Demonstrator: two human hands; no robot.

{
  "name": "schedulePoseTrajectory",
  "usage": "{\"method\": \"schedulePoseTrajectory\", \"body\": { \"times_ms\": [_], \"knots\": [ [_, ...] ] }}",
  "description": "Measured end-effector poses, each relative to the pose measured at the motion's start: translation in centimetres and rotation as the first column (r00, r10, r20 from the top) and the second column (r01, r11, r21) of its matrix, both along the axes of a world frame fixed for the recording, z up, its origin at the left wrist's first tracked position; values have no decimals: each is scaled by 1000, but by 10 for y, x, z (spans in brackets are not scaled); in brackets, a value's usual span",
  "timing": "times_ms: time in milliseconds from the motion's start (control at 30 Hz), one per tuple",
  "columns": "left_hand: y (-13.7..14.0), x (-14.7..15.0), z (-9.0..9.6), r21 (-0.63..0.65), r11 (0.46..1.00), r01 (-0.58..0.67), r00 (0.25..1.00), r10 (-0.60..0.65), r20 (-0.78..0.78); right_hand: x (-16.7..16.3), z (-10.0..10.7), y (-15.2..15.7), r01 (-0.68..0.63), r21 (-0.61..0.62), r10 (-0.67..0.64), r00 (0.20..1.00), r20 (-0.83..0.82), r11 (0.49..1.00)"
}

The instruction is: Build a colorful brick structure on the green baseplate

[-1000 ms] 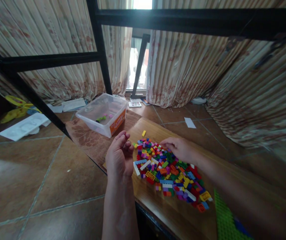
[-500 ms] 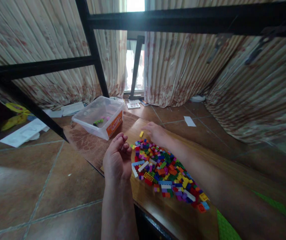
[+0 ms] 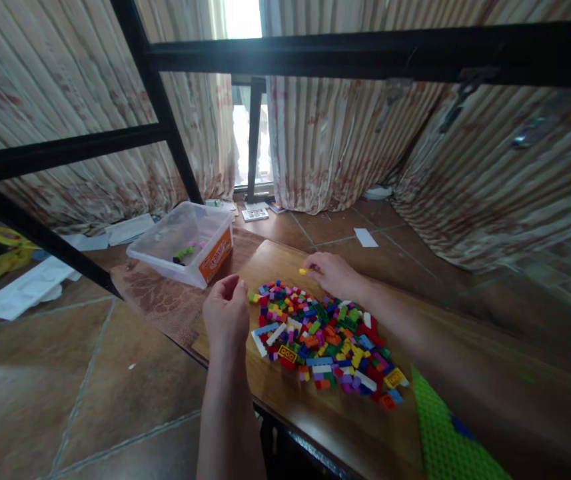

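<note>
Small yellow plastic brick [image 3: 304, 271] pinched by fingers of the right hand [image 3: 336, 275]
It is held beyond the multicoloured plastic brick pile [image 3: 315, 333] on the brown wooden table [image 3: 264, 257]; whether anything is grasped by the curled left hand [image 3: 227, 312] cannot be told.

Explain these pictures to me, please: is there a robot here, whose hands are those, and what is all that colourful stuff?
There is no robot here, just one person's two bare hands. The view comes from a camera worn on that person's head, looking forward and down, so you see roughly what they see.

On the wooden tabletop lies a loose pile of toy bricks in many colours. Beyond it, a clear plastic tub with a few small pieces inside stands on a brown cloth. A green studded sheet shows near the right forearm.

The right hand pinches a small yellow brick. The left hand is curled; I can't tell whether it holds anything.
</note>
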State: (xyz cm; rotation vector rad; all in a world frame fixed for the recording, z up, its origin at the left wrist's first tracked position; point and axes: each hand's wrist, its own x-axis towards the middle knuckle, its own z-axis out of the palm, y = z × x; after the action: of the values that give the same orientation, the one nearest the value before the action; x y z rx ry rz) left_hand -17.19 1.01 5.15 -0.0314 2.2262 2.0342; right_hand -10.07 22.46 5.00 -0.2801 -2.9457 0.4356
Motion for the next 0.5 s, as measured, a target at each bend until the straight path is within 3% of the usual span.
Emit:
{"method": "schedulePoseTrajectory", "body": {
  "times_ms": [67, 233, 367, 500],
  "knots": [
    [3, -4, -11, -227, 964, 139, 988, -151, -36, 31, 10, -6, 75, -77, -78, 997, -29, 994],
    [0, -6, -16, -584, 746, 319, 933, -357, 53, 116, 13, -40, 195, -199, -208, 977, -45, 960],
    [-13, -4, -8, -700, 620, 355, 905, -415, 91, 151, -2, -59, 277, -149, -286, 957, -40, 949],
    [-19, -3, -6, -714, 577, 397, 882, -456, 122, 139, -10, -76, 225, -135, -245, 958, -148, 965]
  ]
}}
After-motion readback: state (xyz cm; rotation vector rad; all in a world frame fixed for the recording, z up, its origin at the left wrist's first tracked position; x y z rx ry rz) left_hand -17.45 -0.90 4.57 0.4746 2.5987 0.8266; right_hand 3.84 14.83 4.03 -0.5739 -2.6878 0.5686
